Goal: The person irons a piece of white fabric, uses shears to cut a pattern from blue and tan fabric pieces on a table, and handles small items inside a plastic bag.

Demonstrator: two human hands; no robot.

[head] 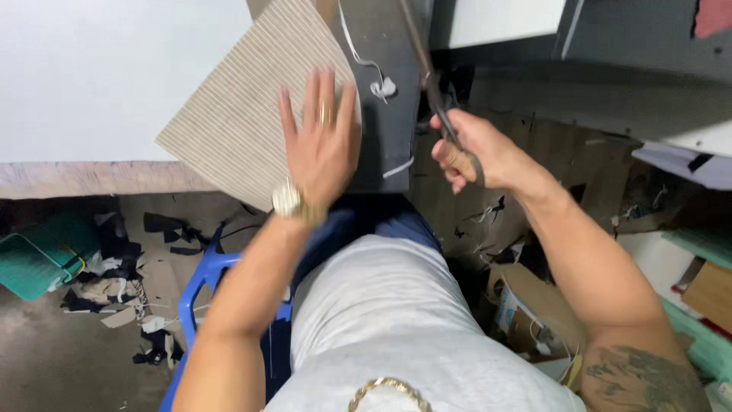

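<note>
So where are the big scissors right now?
In the head view the scissors are right of centre, gripped in the right hand, blades pointing up beside the dark fabric, across from the left hand on the striped piece.

**Around your blue plastic stool**

Take the blue plastic stool beneath you as your landmark. To its left, black and white fabric scraps litter the grey floor, and farther left lies a green woven mat. Above it runs the white worktable. Well to its right sits an open brown cardboard box, with a pale green shelf edge beyond.
</note>
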